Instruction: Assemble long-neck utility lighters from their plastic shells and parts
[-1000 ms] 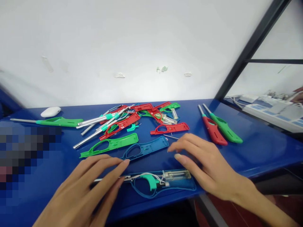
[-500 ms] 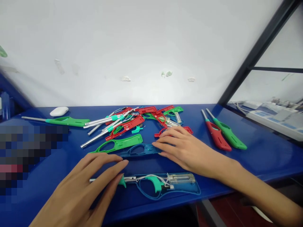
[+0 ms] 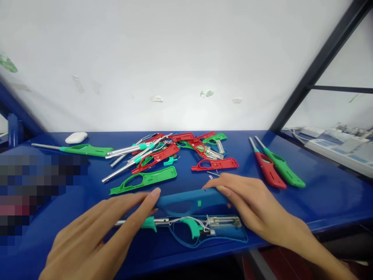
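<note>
A blue shell half is raised on edge, its outer side toward me, between my two hands. My left hand pinches its left end between thumb and fingers. At its right end, my right hand grips it with the fingertips. Just in front of it lies the other blue shell half, open side up, holding a clear fuel tank, white wires, a teal trigger and a metal tube. The tube's left part passes behind my left fingers.
A green shell half, red shell halves and metal tubes lie behind my hands. Red and green lighters lie right; another green lighter and a white case lie left. The table edge is near me.
The blue shell half, flat on the table before, has been lifted, tilted up and brought nearer to me. My right hand has come nearer with it, and my left fingers have closed on its left end.
</note>
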Demonstrator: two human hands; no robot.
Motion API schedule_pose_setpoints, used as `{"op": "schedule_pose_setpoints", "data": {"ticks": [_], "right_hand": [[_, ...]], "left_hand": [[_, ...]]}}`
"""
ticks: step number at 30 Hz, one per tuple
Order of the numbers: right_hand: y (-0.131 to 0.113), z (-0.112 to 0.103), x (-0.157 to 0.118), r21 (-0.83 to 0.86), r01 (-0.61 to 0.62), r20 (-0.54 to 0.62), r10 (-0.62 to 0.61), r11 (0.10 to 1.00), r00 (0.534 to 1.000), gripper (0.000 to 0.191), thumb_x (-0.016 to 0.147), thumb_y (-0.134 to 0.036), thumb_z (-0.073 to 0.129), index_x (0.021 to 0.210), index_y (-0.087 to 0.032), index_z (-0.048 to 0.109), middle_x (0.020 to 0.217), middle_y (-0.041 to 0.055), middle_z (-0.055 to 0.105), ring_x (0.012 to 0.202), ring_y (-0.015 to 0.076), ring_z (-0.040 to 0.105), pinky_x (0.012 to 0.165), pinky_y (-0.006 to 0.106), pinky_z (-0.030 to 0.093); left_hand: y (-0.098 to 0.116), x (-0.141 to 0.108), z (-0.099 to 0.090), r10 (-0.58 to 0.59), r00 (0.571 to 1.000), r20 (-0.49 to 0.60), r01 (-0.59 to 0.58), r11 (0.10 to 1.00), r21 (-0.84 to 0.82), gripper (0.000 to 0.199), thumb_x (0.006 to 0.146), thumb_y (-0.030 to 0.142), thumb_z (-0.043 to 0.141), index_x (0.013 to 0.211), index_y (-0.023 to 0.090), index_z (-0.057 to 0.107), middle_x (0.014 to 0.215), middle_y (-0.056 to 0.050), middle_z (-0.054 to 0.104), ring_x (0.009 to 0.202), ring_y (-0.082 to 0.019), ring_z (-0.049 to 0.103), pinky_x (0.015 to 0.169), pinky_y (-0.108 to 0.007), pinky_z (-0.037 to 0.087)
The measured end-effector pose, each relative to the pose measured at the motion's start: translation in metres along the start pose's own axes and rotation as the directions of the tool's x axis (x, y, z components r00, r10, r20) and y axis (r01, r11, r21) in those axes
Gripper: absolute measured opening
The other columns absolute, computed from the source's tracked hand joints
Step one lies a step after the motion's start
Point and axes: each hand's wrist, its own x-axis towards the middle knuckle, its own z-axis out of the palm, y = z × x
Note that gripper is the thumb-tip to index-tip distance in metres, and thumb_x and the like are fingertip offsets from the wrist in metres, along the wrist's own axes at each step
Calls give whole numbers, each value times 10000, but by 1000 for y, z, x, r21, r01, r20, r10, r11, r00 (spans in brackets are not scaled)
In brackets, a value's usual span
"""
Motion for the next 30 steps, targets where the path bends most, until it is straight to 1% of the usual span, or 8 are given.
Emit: {"op": "schedule_pose_setpoints", "data": {"ticks": [5, 9, 11, 14, 16, 22, 26, 30], "right_hand": [[-16, -3, -14, 55, -147, -105, 152, 988, 983, 242, 1093, -272, 568, 1297, -320, 687, 1148, -4, 759, 1046, 146, 747, 929, 210, 580], [-24, -1, -36, -73, -249, -163, 235, 966, 958, 374, 987, -425, 749, 1358, -433, 696, 1207, -12, 719, 1055, 178, 760, 918, 238, 618], [-22, 5, -48, -145, -275, -166, 251, 950, 954, 385, 992, -438, 739, 1374, -453, 691, 1226, -5, 728, 1077, 211, 763, 963, 317, 632], [-18, 16, -61, -217, -283, -136, 258, 934, 957, 410, 993, -454, 731, 1400, -434, 687, 1237, 20, 752, 1171, 300, 729, 1080, 534, 590], [-16, 21, -66, -231, -274, -137, 248, 934, 959, 409, 980, -460, 743, 1384, -402, 707, 1231, 38, 767, 1205, 335, 712, 1071, 589, 589], [-17, 21, -63, -241, -209, -157, 175, 948, 972, 334, 961, -447, 766, 1287, -369, 763, 1154, 30, 804, 1090, 300, 769, 955, 490, 674], [-16, 22, -62, -272, -180, -184, 132, 945, 974, 322, 968, -465, 753, 1269, -352, 777, 1127, 36, 816, 1047, 291, 788, 920, 457, 691], [-17, 22, -61, -315, -170, -208, 107, 934, 972, 283, 985, -482, 721, 1221, -348, 799, 1086, 31, 825, 995, 285, 806, 896, 448, 700]], "left_hand": [[4, 1, 4, 86, 996, -12, -87, 996, -37, 662, 1025, 76, 512, 1608, 387, 467, 1250, 15, 745, 1139, -201, 725, 1034, -314, 568], [6, 3, 10, 120, 993, 10, -120, 992, -41, 597, 1050, 118, 560, 1595, 348, 484, 1242, -17, 718, 1123, -184, 668, 946, -270, 579], [7, 5, 13, 113, 992, 63, -111, 994, -23, 532, 1062, 136, 553, 1558, 326, 529, 1226, -29, 704, 1149, -192, 637, 918, -262, 578], [8, 9, 14, 136, 985, 109, -134, 991, -22, 417, 1070, 189, 565, 1470, 298, 608, 1217, -35, 700, 1186, -202, 614, 957, -260, 567], [9, 11, 14, 169, 978, 126, -167, 986, -19, 363, 1069, 232, 579, 1423, 286, 640, 1213, -25, 716, 1188, -205, 618, 1000, -263, 556], [11, 11, 12, 167, 972, 167, -170, 985, 4, 324, 1058, 274, 593, 1368, 309, 682, 1213, 3, 760, 1157, -211, 674, 996, -285, 582], [14, 14, 11, 120, 984, 134, -115, 993, -40, 281, 1068, 317, 584, 1318, 306, 712, 1157, -11, 764, 1095, -193, 703, 932, -253, 606], [17, 22, 14, 157, 984, 78, -155, 987, -34, 247, 1082, 317, 567, 1257, 278, 738, 1065, -18, 762, 1015, -187, 711, 881, -253, 623]]}}
